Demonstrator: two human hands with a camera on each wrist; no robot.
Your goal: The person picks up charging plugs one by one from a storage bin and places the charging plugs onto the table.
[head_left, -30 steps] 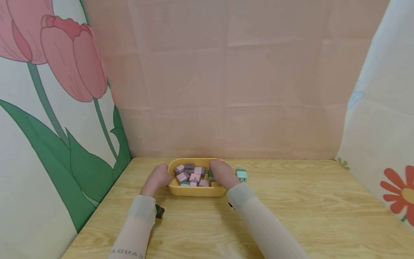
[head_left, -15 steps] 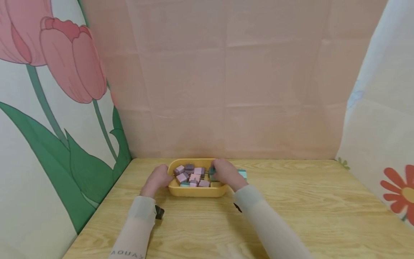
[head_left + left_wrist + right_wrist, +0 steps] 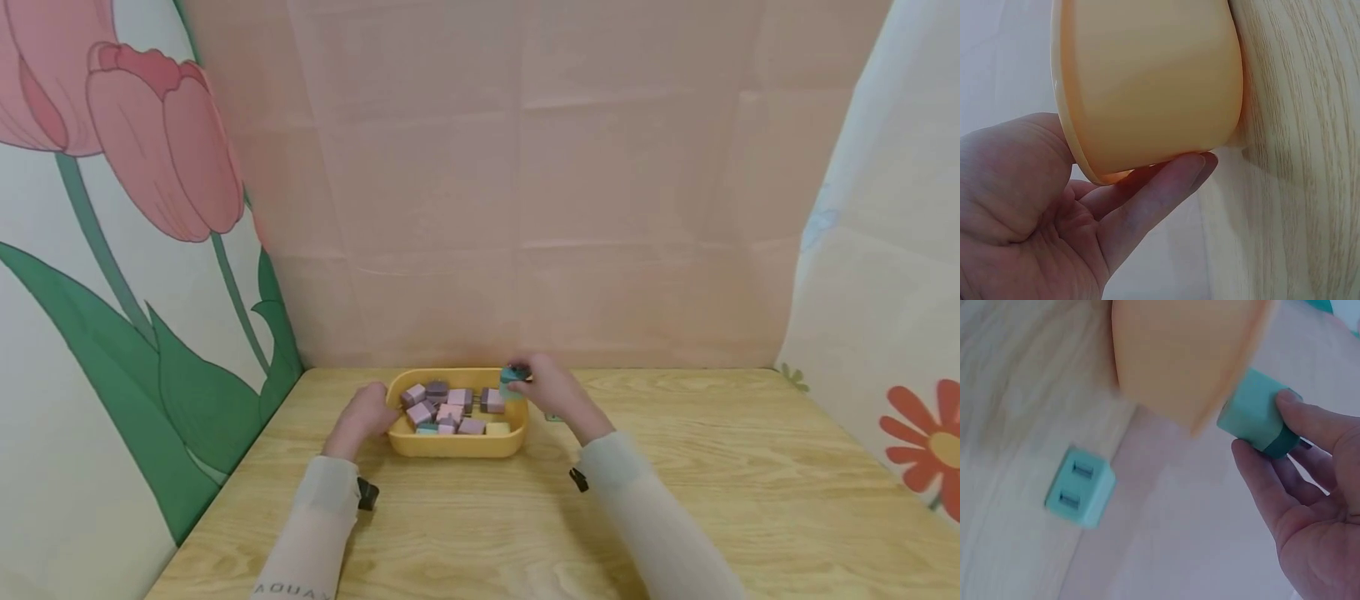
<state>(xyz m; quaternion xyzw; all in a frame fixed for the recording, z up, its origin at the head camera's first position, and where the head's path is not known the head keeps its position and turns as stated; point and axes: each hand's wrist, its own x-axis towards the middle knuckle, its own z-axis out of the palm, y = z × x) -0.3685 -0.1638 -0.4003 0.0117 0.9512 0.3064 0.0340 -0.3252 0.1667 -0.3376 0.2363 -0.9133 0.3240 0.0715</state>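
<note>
A yellow plastic bin [image 3: 457, 447] sits near the table's far edge, holding several charger plugs in lilac, pink and yellow. My left hand [image 3: 363, 419] grips its left end; in the left wrist view the thumb is at the rim and the fingers [image 3: 1154, 200] lie against the outer wall. Between thumb and fingers of my right hand [image 3: 558, 396] is a teal charger plug [image 3: 1257, 415], raised at the bin's right end. Another teal charger plug [image 3: 1082, 487], showing two USB slots, rests on the table to the right, mostly hidden behind the right hand in the head view.
The wood-grain table [image 3: 465, 525] spreads in front of the bin and to its right. A pink cloth backdrop [image 3: 517, 208] hangs close behind. Printed flower sheets flank both sides, with a tulip [image 3: 161, 142] on the left one.
My right hand has lifted the teal charger plug out of the bin's right side and moved right and slightly up, uncovering a lilac plug. The left hand stays on the bin.
</note>
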